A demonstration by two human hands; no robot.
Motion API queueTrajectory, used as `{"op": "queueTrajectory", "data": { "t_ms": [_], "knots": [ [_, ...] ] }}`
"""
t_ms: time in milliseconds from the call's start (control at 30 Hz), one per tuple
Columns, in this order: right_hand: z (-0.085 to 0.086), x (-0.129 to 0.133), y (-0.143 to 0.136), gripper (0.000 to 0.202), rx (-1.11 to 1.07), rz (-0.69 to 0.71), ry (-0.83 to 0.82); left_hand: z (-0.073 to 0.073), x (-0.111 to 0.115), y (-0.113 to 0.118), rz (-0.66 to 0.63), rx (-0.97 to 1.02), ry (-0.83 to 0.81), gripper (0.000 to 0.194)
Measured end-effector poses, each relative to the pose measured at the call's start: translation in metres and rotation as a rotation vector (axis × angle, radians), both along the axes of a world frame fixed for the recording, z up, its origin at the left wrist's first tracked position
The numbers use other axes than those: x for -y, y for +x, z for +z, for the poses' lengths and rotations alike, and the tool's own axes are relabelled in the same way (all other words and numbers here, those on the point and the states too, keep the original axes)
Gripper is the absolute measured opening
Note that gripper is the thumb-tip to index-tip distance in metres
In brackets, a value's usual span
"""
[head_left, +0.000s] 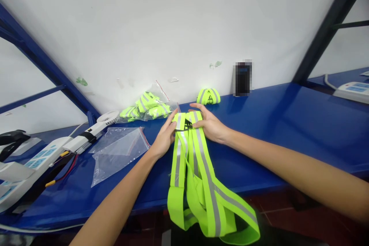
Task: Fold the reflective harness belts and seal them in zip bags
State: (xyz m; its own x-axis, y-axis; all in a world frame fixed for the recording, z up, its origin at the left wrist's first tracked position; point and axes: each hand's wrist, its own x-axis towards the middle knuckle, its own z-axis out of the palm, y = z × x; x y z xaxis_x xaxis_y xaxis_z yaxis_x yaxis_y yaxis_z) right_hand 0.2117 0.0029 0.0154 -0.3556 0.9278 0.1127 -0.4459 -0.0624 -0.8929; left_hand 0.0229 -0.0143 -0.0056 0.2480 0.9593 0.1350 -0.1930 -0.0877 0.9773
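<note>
Between my hands is a neon yellow-green reflective strap vest [203, 157] with silver stripes and a black buckle [188, 123] at its top end. Its straps run toward me over the blue table's front edge and hang down in loops. My left hand [165, 138] grips the folded band on the left of the buckle. My right hand [211, 125] pinches the band on the right, its thumb beside the buckle and a finger stretched out behind. A rolled reflective strap bundle [208, 96] rests against the wall just beyond my right hand.
Clear bags with folded reflective straps [147, 105] lie by the wall. Flat clear zip bags [121, 152] are left of my left arm. Further left are a white fan [108, 117], a power strip [43, 157] and cables. A pixelated dark object [242, 78] stands at the wall.
</note>
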Motion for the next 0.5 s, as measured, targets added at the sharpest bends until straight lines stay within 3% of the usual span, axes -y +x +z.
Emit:
{"op": "queueTrajectory", "data": {
  "t_ms": [167, 233, 400, 500],
  "knots": [
    [0.005, 0.004, -0.001, 0.076, -0.034, -0.003, -0.085, -0.002, 0.001, 0.0, 0.048, -0.199, 0.173, 0.072],
    [0.002, 0.002, 0.002, 0.073, 0.038, 0.008, 0.011, -0.001, 0.002, 0.002, 0.095, -0.208, 0.216, 0.071],
    [0.0, -0.004, 0.015, 0.085, 0.471, 0.105, 0.333, 0.002, 0.003, 0.005, 0.202, -0.22, 0.232, 0.072],
    [0.002, -0.006, 0.019, 0.086, 0.523, 0.105, 0.477, 0.001, 0.0, 0.003, 0.253, -0.19, 0.234, 0.078]
  ]
}}
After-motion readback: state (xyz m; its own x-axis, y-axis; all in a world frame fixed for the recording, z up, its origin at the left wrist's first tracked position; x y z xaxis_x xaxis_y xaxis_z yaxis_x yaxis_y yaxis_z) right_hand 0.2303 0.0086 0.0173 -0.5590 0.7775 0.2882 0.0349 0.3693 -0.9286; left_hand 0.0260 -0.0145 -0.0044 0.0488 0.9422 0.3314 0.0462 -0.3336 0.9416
